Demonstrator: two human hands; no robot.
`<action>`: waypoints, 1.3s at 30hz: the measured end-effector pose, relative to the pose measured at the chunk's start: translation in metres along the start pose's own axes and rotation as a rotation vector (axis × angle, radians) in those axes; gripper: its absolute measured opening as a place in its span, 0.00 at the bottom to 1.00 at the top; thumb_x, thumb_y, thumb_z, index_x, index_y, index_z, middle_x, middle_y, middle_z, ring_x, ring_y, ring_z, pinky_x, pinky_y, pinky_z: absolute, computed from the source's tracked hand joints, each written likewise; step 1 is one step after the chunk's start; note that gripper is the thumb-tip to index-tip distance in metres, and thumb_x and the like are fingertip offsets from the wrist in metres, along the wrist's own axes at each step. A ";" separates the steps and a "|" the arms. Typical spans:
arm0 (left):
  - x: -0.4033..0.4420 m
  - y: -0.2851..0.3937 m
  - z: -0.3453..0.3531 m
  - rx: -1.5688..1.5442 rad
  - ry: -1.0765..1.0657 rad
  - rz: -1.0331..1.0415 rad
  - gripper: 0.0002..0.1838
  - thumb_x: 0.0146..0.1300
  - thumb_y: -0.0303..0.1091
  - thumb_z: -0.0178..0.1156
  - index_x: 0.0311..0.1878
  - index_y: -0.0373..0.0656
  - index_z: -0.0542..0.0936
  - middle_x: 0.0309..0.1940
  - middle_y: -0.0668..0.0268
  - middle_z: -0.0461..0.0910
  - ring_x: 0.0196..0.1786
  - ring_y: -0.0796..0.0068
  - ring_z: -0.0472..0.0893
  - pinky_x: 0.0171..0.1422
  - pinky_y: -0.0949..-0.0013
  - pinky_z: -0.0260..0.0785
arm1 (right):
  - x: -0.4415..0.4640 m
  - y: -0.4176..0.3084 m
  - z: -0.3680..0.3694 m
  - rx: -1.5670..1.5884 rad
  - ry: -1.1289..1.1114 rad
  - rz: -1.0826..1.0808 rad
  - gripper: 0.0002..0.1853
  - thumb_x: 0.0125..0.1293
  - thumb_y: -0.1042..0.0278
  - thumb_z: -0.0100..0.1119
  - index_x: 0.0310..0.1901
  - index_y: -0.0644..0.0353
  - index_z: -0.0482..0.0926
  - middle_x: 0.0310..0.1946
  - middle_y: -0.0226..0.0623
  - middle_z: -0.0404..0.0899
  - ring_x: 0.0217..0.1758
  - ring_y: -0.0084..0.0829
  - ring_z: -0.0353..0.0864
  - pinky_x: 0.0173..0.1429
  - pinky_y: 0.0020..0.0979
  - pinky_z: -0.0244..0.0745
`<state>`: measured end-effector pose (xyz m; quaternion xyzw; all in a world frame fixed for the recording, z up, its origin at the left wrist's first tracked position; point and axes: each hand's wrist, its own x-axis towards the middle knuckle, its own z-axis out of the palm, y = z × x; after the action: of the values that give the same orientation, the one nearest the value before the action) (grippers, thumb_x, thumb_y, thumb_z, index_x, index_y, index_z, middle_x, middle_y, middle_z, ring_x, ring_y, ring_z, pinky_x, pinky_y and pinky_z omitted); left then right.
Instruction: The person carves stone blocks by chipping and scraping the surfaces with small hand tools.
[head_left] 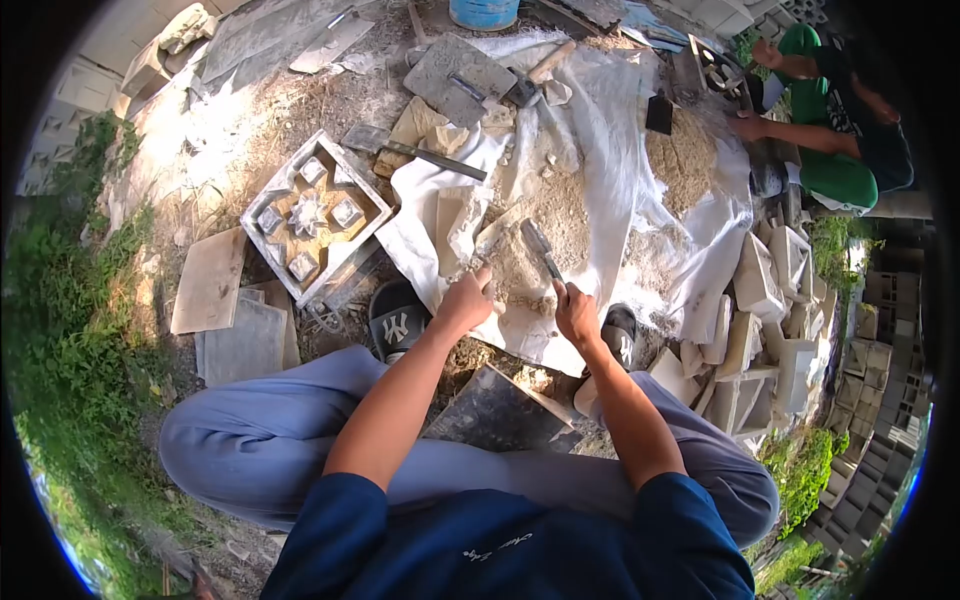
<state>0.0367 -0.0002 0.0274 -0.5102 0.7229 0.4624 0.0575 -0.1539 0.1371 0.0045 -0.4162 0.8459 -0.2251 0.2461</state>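
My right hand (577, 312) is closed around the handle of a small trowel-like tool with a narrow metal blade (537, 240). The blade points away from me over a heap of pale grit (558, 215) on a white sheet. My left hand (468, 300) is closed, low over the near edge of the sheet; what it grips, if anything, is hidden by the fingers. Just beyond it stands a pale angular block (455, 225), and a thin pale strip (505, 222) lies beside that block.
A square mould (316, 215) with star-shaped and small square forms lies left. Flat boards (210, 280), a hammer (540, 75), a long-handled flat tool (415, 150) and a blue bucket (484, 12) surround the white sheet (610, 130). Cast blocks (760, 275) are piled right; another person (835, 120) sits beyond.
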 end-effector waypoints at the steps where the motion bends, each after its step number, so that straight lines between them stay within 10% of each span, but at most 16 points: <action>1: -0.003 0.002 -0.003 0.002 -0.028 -0.009 0.19 0.69 0.41 0.55 0.59 0.44 0.76 0.30 0.42 0.83 0.37 0.45 0.86 0.39 0.50 0.78 | -0.005 -0.006 -0.005 0.046 0.051 -0.027 0.22 0.76 0.58 0.49 0.28 0.68 0.72 0.20 0.65 0.71 0.29 0.65 0.75 0.31 0.53 0.66; 7: -0.003 0.003 -0.004 -0.032 -0.063 0.008 0.20 0.72 0.40 0.51 0.63 0.43 0.73 0.27 0.43 0.81 0.19 0.53 0.82 0.22 0.54 0.75 | -0.026 0.014 -0.001 -0.046 -0.007 0.040 0.19 0.76 0.58 0.48 0.32 0.66 0.71 0.20 0.65 0.72 0.28 0.64 0.76 0.32 0.53 0.68; 18: 0.003 -0.010 0.006 0.075 0.083 0.135 0.17 0.68 0.42 0.56 0.54 0.44 0.79 0.34 0.41 0.83 0.40 0.39 0.83 0.46 0.45 0.77 | -0.020 0.002 -0.012 0.120 0.139 -0.093 0.18 0.76 0.59 0.50 0.32 0.66 0.70 0.18 0.63 0.70 0.24 0.65 0.73 0.27 0.54 0.63; 24: -0.008 0.017 -0.015 -0.091 -0.121 -0.162 0.17 0.69 0.42 0.55 0.57 0.46 0.77 0.32 0.41 0.83 0.36 0.41 0.84 0.39 0.48 0.79 | -0.021 0.036 0.017 -0.140 -0.112 0.096 0.28 0.75 0.43 0.46 0.36 0.66 0.78 0.30 0.69 0.78 0.37 0.68 0.79 0.43 0.58 0.74; 31: 0.000 -0.001 -0.002 0.014 -0.021 -0.020 0.19 0.70 0.41 0.54 0.62 0.48 0.76 0.31 0.43 0.83 0.30 0.47 0.85 0.31 0.52 0.80 | -0.021 0.006 -0.016 0.074 0.123 -0.042 0.20 0.75 0.57 0.52 0.29 0.64 0.68 0.14 0.58 0.70 0.22 0.62 0.75 0.26 0.52 0.68; 39: 0.003 -0.005 0.003 -0.024 -0.024 0.027 0.14 0.72 0.39 0.51 0.54 0.43 0.75 0.26 0.44 0.81 0.20 0.54 0.83 0.21 0.54 0.76 | -0.021 0.034 0.011 -0.198 -0.078 0.024 0.22 0.75 0.51 0.49 0.35 0.65 0.78 0.26 0.64 0.78 0.33 0.67 0.79 0.38 0.57 0.75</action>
<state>0.0384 -0.0007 0.0208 -0.4954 0.7233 0.4780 0.0539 -0.1567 0.1709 -0.0196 -0.4367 0.8588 -0.1209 0.2390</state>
